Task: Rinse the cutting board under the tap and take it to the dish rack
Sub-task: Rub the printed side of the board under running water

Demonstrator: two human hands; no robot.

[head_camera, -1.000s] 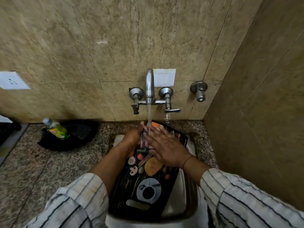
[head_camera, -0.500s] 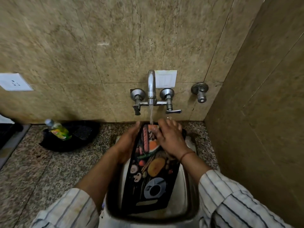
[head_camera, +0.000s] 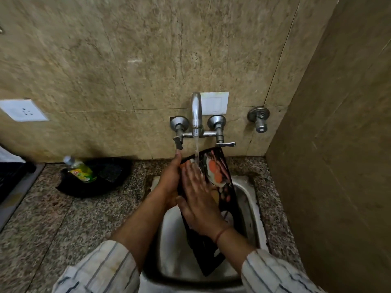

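A black cutting board (head_camera: 220, 170) printed with food pictures stands tilted in the steel sink (head_camera: 247, 199), its top end under the running tap (head_camera: 196, 115). My left hand (head_camera: 170, 180) grips the board's left edge near the top. My right hand (head_camera: 201, 199) lies flat on the printed face, fingers spread, with the water stream falling just past its fingertips. The board's lower end reaches down into the sink basin, partly hidden by my right wrist.
A green dish-soap bottle (head_camera: 81, 170) lies on a black tray (head_camera: 110, 176) on the granite counter to the left. A second valve (head_camera: 259, 119) sticks out of the wall at the right. A tiled side wall stands close on the right. A dark rack edge (head_camera: 10, 176) shows far left.
The board has been turned more upright and edge-on, its top shifted right. My right hand slid from the board's top down and left across its face. My left hand moved higher up the left edge.
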